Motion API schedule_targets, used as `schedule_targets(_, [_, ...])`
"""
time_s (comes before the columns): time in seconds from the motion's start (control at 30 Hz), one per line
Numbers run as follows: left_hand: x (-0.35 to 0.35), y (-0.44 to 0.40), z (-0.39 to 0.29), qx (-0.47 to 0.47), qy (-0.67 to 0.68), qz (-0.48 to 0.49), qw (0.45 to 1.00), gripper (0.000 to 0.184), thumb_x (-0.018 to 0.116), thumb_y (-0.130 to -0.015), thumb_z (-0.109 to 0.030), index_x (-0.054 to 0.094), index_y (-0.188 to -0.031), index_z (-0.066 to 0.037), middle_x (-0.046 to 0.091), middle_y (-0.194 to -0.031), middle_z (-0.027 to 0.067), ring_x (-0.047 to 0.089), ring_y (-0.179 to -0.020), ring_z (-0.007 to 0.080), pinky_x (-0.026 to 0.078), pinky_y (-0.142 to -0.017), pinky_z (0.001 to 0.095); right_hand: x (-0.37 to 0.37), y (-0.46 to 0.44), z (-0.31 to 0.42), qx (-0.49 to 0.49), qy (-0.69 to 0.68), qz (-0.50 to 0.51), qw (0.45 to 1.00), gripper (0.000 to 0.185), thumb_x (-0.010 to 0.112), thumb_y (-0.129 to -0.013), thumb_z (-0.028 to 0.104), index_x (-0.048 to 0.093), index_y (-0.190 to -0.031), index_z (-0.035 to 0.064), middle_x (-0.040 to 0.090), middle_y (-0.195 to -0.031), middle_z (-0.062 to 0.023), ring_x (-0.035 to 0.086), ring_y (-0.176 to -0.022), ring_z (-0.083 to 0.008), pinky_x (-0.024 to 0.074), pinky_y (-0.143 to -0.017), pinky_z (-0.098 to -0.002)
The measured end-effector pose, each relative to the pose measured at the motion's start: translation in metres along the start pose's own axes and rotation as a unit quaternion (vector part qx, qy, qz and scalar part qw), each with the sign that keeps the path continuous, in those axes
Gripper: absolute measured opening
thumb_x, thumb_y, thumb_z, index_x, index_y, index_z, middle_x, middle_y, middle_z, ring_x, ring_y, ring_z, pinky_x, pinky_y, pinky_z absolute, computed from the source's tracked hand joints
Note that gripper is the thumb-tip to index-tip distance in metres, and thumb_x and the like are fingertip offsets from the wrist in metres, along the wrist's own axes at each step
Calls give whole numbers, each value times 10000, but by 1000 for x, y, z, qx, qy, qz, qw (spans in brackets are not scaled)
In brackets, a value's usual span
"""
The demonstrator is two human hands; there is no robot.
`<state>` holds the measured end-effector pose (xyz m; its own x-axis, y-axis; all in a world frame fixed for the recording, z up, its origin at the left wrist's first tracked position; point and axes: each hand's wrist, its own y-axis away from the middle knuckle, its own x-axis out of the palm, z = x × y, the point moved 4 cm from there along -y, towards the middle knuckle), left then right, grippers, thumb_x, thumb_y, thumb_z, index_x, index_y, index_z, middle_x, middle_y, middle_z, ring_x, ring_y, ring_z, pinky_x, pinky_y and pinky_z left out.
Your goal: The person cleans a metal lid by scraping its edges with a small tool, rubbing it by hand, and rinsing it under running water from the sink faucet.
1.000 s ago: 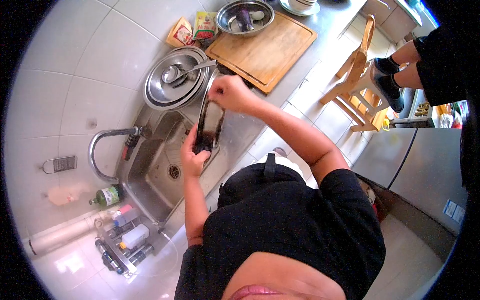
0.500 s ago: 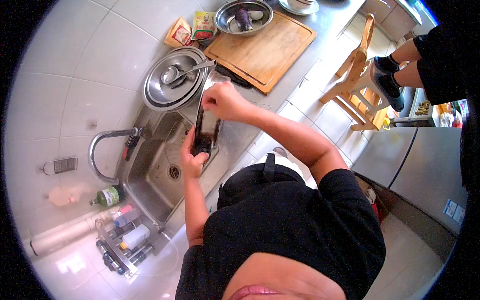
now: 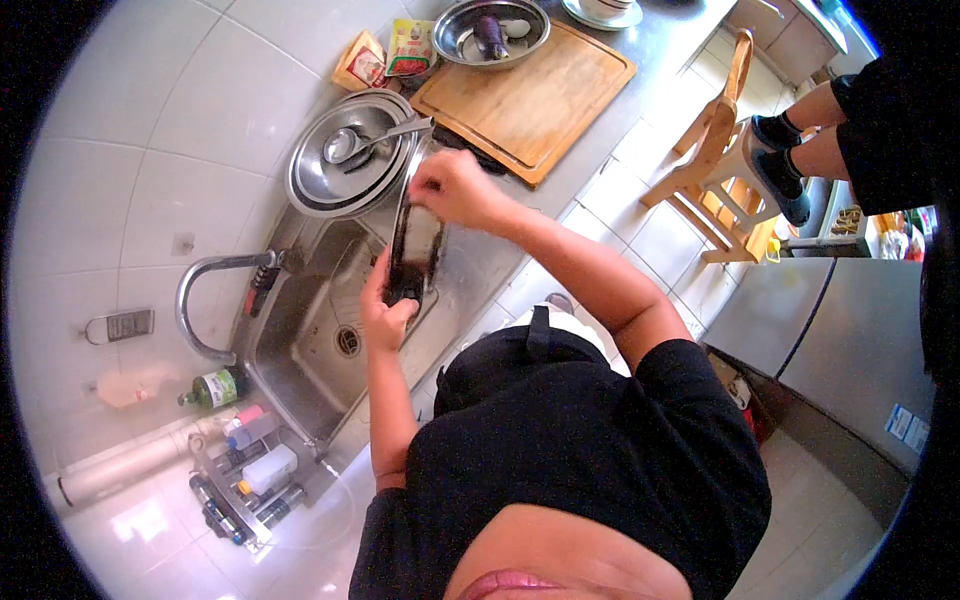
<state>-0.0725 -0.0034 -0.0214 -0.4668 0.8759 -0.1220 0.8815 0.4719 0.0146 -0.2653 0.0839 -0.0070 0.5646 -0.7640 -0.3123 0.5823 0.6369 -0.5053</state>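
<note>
My left hand [image 3: 384, 318] is closed round the lower end of a shiny, dark-edged flat object [image 3: 422, 238] with a black part near my thumb. Its kind I cannot make out. The object is tilted over the near edge of the metal sink [image 3: 300, 325]. Curled and slightly blurred, my right hand [image 3: 455, 190] is at its upper part, fingertips together; what they pinch, if anything, is hidden. Just beyond it are stacked steel bowls [image 3: 310, 180] with a ladle [image 3: 345, 146] lying in the top one.
A wooden cutting board [image 3: 570, 90] and a steel bowl [image 3: 455, 50] holding an eggplant [image 3: 489, 38] are on the counter. The faucet [image 3: 190, 300] arches at the sink's left. A green bottle [image 3: 215, 388] is nearby. Another person's feet [image 3: 783, 170] rest on a stool at right.
My right hand has shifted slightly up along the shiny object, its fingers turned a little. My left hand keeps its grip in nearly the same place.
</note>
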Motion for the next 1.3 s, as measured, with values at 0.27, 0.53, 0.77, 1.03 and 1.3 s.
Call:
schedule_targets(0.27, [-7, -6, -17, 35, 101, 18, 994, 785, 491, -538, 30, 443, -1321, 55, 572, -1214, 138, 566, -1108, 228, 390, -999, 322, -27, 2, -27, 148, -109, 7, 983, 84, 649, -766, 72, 647, -818, 6, 613, -697, -86, 562, -654, -143, 466, -611, -295])
schedule_targets(0.53, [-38, 18, 13, 27, 340, -33, 939, 867, 511, -501, -41, 410, -1360, 25, 519, -1311, 164, 512, -1199, 303, 346, -1079, 421, -66, 39, -52, 267, -295, -69, 915, 107, 621, -889, 120, 629, -884, 14, 631, -843, -6, 553, -800, -87, 451, -769, -240])
schedule_targets(0.77, [-38, 40, 12, 90, 374, 14, 923, 855, 523, -552, -126, 381, -1384, 13, 460, -1368, 177, 463, -1246, 320, 307, -1102, 429, -76, 55, -81, 285, -492, -203, 797, 106, 535, -947, 141, 572, -912, 48, 648, -894, -70, 612, -892, -167, 464, -857, -292])
schedule_targets(1.03, [-51, 58, 30, 37, 532, -57, 844, 829, 546, -565, -83, 407, -1382, -46, 454, -1369, 183, 438, -1259, 357, 360, -1059, 501, -38, 67, -107, 317, -439, -155, 826, 123, 539, -948, 184, 560, -909, 70, 647, -857, -72, 584, -769, -133, 488, -724, -269])
schedule_targets(1.3, [-77, 75, 106, -72, 564, -152, 809, 773, 542, -612, -135, 397, -1365, -37, 452, -1369, 179, 422, -1266, 370, 356, -1053, 495, -11, 71, -68, 316, -477, -216, 791, 90, 586, -921, 146, 578, -876, 68, 635, -819, -29, 572, -721, -95, 477, -666, -238])
